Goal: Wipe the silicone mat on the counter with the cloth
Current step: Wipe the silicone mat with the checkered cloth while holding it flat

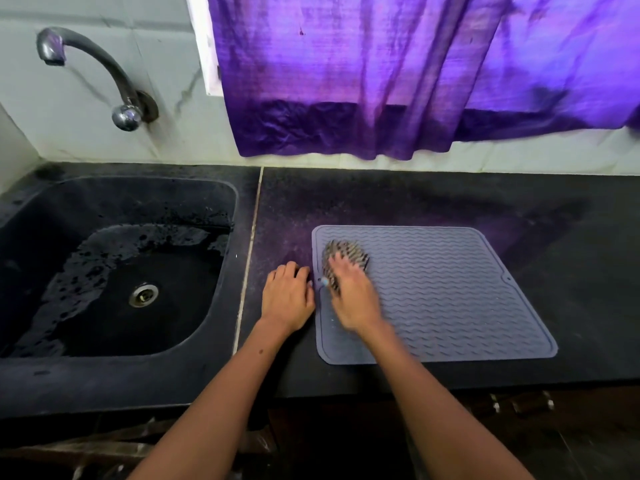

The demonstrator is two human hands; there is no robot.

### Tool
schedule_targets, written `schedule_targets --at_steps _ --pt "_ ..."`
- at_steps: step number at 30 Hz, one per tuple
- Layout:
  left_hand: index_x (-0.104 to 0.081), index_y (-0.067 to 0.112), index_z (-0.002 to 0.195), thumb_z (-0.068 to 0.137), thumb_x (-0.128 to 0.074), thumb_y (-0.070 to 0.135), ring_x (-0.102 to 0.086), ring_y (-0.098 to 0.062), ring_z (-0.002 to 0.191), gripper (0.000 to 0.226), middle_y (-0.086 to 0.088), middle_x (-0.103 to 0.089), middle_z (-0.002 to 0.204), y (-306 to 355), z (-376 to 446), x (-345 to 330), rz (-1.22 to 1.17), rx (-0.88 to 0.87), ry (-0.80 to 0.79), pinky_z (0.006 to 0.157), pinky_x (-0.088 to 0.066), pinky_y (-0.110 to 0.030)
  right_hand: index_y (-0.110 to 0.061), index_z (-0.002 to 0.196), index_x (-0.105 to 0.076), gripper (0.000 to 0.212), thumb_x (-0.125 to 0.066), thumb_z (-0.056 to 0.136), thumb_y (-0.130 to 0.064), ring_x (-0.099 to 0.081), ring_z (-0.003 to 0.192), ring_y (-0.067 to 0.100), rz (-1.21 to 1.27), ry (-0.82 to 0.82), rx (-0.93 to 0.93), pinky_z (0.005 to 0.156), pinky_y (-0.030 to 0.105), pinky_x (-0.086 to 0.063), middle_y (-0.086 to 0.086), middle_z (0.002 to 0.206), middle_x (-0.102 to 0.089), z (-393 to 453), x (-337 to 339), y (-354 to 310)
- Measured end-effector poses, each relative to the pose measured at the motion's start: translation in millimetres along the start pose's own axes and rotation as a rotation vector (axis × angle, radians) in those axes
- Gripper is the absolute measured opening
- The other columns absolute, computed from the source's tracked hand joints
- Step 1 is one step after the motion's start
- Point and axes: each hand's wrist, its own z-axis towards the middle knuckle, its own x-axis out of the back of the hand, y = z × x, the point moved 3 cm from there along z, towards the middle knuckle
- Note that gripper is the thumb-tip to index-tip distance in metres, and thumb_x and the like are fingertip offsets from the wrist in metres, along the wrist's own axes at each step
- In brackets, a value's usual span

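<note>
A grey-blue silicone mat (446, 292) with wavy ridges lies flat on the black counter (571, 271), right of the sink. A bunched, patterned cloth (341, 256) sits on the mat's near-left part. My right hand (353, 299) presses down on the cloth, covering its near half; the hand is blurred. My left hand (287, 296) rests on the counter just left of the mat, its fingertips at the mat's left edge.
A dark, wet sink (114, 271) with a metal drain (143, 295) fills the left side. A curved tap (100, 74) comes out of the tiled wall above it. A purple curtain (398, 74) hangs behind the counter. The counter's front edge runs close below the mat.
</note>
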Motion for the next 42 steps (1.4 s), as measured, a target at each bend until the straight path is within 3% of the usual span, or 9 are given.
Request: schedule_targets --at_steps 6,10,14,17,23,29,35,38,42 --pt "-0.018 0.008 0.148 0.095 -0.014 0.032 -0.006 -0.022 0.146 0.058 -0.009 -0.012 0.158 -4 28 -12 -0.013 0.052 -0.096 0.118 0.000 -0.036 -0.018 0.146 -0.029 0.051 -0.041 0.098 -0.030 -0.017 0.144 0.013 -0.009 -0.102 0.038 0.117 0.025 -0.004 -0.001 0.155 -0.023 3 -16 16" --pt "-0.006 0.008 0.149 0.085 -0.003 0.038 0.002 -0.020 0.146 0.071 -0.008 -0.003 0.159 0 46 -17 0.000 0.026 -0.156 0.118 0.006 -0.035 -0.013 0.129 -0.054 0.035 -0.048 0.096 -0.025 -0.054 0.115 0.016 0.773 -0.117 -0.361 0.092 0.026 -0.044 0.005 0.130 -0.058 26 4 30" --pt "-0.008 0.010 0.150 0.084 0.000 0.041 0.002 -0.016 0.146 0.073 -0.004 -0.003 0.159 -1 45 -24 -0.007 0.040 -0.167 0.119 0.003 -0.036 -0.002 0.103 -0.061 0.024 -0.046 0.097 -0.020 -0.062 0.079 0.024 1.431 0.175 -0.734 0.059 0.023 -0.049 0.017 0.095 -0.065 55 35 51" --pt "-0.009 0.011 0.150 0.083 0.004 0.043 0.001 -0.015 0.146 0.075 -0.003 -0.004 0.159 -2 48 -25 0.003 0.043 -0.157 0.119 0.003 -0.035 -0.007 0.120 -0.058 0.028 -0.046 0.097 -0.019 -0.057 0.106 0.022 0.915 0.264 -0.423 0.084 0.027 -0.045 0.014 0.122 -0.061 66 52 39" --pt "-0.011 0.011 0.149 0.072 0.015 0.047 -0.001 -0.014 0.146 0.089 -0.003 -0.006 0.159 -2 47 -26 0.009 0.040 -0.123 0.118 0.003 -0.034 -0.012 0.147 -0.025 0.055 -0.042 0.097 -0.028 -0.019 0.145 0.020 -0.097 -0.060 0.115 0.119 0.032 -0.010 0.005 0.155 -0.025 44 -17 31" --pt "-0.019 0.010 0.148 0.076 0.009 0.048 -0.007 -0.015 0.146 0.087 -0.004 -0.014 0.158 -3 46 -26 -0.047 0.047 -0.076 0.118 0.001 -0.034 -0.017 0.144 -0.034 0.049 -0.041 0.098 -0.031 -0.029 0.140 0.015 -0.005 -0.122 0.128 0.115 0.029 -0.020 0.000 0.151 -0.034 57 -8 37" --pt "-0.014 0.014 0.150 0.074 0.013 0.050 -0.001 -0.011 0.146 0.088 0.000 -0.008 0.159 -3 46 -25 -0.028 0.056 -0.089 0.117 0.004 -0.031 -0.004 0.123 -0.055 0.031 -0.048 0.096 -0.018 -0.057 0.101 0.022 1.236 0.212 -0.681 0.090 0.033 -0.048 0.015 0.123 -0.061 97 34 60" --pt "-0.014 0.013 0.150 0.074 0.011 0.050 -0.001 -0.011 0.146 0.088 0.001 -0.008 0.159 -4 47 -25 -0.043 0.058 -0.082 0.118 0.003 -0.032 -0.013 0.132 -0.049 0.036 -0.046 0.097 -0.020 -0.052 0.108 0.015 0.827 0.280 -0.438 0.088 0.020 -0.045 0.000 0.130 -0.054 101 55 46" --pt "-0.014 0.013 0.149 0.075 0.011 0.050 -0.002 -0.011 0.146 0.086 0.000 -0.008 0.158 -4 47 -27 -0.037 0.053 -0.081 0.118 0.004 -0.031 -0.014 0.144 -0.031 0.050 -0.045 0.097 -0.024 -0.032 0.138 0.022 0.105 -0.025 -0.028 0.114 0.034 -0.025 0.006 0.151 -0.032 95 23 31"
